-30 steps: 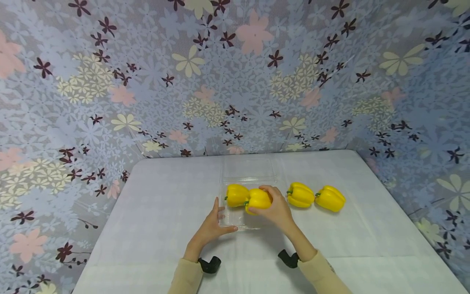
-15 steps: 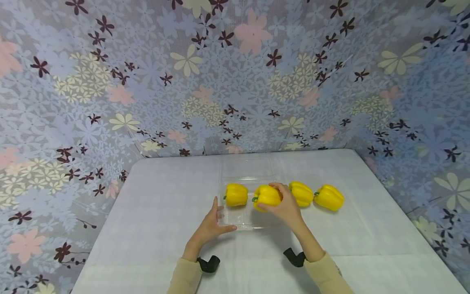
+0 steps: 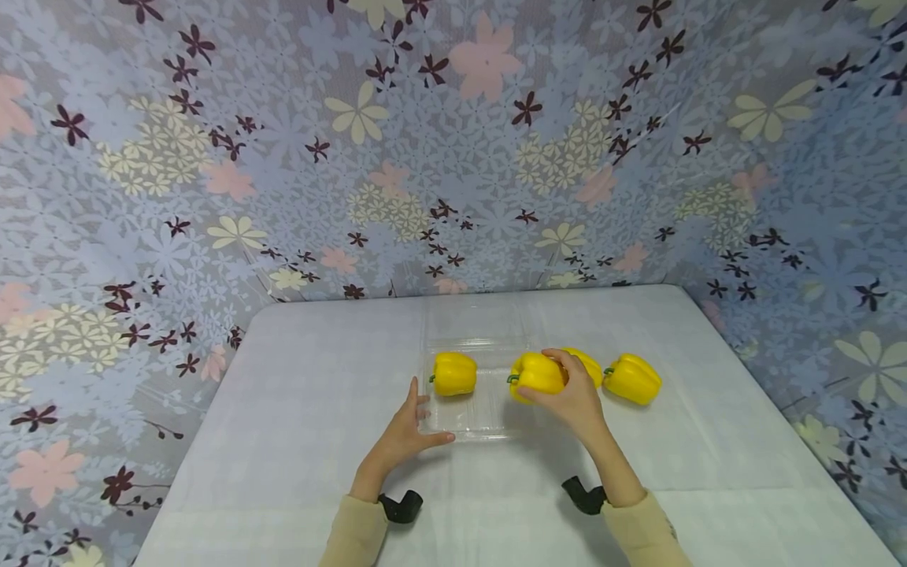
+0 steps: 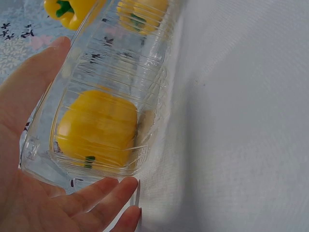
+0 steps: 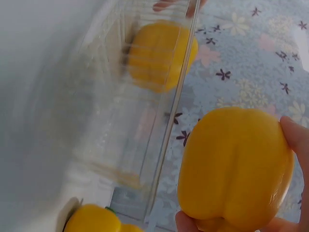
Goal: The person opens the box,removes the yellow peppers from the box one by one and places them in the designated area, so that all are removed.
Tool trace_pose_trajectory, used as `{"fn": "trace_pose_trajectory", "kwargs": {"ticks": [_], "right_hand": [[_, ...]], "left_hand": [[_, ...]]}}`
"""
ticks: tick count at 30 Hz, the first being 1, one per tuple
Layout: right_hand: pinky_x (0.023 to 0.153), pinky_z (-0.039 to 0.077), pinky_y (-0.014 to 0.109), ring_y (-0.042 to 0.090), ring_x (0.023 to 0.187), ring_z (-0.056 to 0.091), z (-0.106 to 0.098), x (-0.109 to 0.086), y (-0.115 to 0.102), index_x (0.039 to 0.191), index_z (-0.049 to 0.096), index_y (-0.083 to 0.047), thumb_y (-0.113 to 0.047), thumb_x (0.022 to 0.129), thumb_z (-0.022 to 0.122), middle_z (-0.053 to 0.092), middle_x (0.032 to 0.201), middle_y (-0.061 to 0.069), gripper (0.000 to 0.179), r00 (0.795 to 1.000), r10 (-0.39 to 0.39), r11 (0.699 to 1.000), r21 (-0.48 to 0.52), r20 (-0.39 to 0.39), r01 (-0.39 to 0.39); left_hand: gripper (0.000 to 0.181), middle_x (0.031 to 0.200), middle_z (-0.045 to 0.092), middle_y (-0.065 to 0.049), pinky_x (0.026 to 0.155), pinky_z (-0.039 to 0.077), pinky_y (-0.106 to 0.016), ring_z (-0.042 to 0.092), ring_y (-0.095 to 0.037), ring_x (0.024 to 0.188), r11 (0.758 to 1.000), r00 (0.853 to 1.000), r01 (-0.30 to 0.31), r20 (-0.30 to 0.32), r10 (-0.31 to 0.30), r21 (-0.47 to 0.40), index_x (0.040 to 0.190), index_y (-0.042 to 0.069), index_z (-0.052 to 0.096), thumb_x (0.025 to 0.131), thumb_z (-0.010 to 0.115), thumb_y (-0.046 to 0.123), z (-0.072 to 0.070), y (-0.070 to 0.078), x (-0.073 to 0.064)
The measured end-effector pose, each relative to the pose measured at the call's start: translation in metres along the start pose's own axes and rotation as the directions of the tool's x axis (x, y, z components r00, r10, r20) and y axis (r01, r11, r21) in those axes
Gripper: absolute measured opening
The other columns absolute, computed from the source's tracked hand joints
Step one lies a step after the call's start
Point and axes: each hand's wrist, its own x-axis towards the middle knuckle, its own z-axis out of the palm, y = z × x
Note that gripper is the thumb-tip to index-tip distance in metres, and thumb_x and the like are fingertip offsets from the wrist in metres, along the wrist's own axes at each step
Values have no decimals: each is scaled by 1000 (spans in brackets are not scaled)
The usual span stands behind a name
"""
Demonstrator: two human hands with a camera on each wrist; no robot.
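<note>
My right hand point(image 3: 579, 400) grips a yellow bell pepper point(image 3: 536, 375) with fingers and thumb, holding it above the right part of a clear plastic container point(image 3: 480, 435). Inside the container, at its left end, lies another yellow bell pepper point(image 3: 454, 374), seen through the ribbed wall in the left wrist view. My left hand point(image 3: 398, 435) is at the container's front left corner. Its fingers extend along the left end and its thumb point(image 4: 59, 46) lies by the front rim. In the right wrist view, the held pepper point(image 5: 236, 166) appears beside the container's wall, apart from it.
Two more yellow bell peppers lie on the white-covered table to the right: a nearer one point(image 3: 590, 367), partly behind my right hand, and a farther one point(image 3: 633, 379). The container's clear lid point(image 3: 473, 316) lies folded back toward the flowered backdrop point(image 3: 453, 157).
My right hand has moved to the right with its bell pepper, away from the pepper at the container's left end. My left hand has stayed at the corner.
</note>
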Motion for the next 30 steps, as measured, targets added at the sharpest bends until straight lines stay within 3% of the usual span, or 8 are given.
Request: {"fn": "trace_pose_trajectory", "kwargs": {"ticks": [8, 30], "right_hand": [[100, 43, 50, 32, 116, 48, -11, 0, 9, 132, 48, -6, -29, 73, 83, 49, 132, 18, 72, 999, 8, 1000, 4, -48, -8], [106, 36, 52, 36, 124, 44, -31, -11, 32, 136, 42, -2, -27, 76, 81, 44, 139, 21, 76, 997, 36, 999, 25, -71, -35]], "left_hand": [[123, 152, 33, -18, 108, 36, -57, 45, -36, 132, 1000, 1000, 8, -9, -8, 10, 153, 8, -5, 73, 81, 41, -1, 2, 1], [121, 152, 33, -19, 107, 36, -58, 44, -38, 133, 1000, 1000, 5, -4, -5, 7, 153, 8, -7, 75, 80, 37, 2, -2, 1]]}}
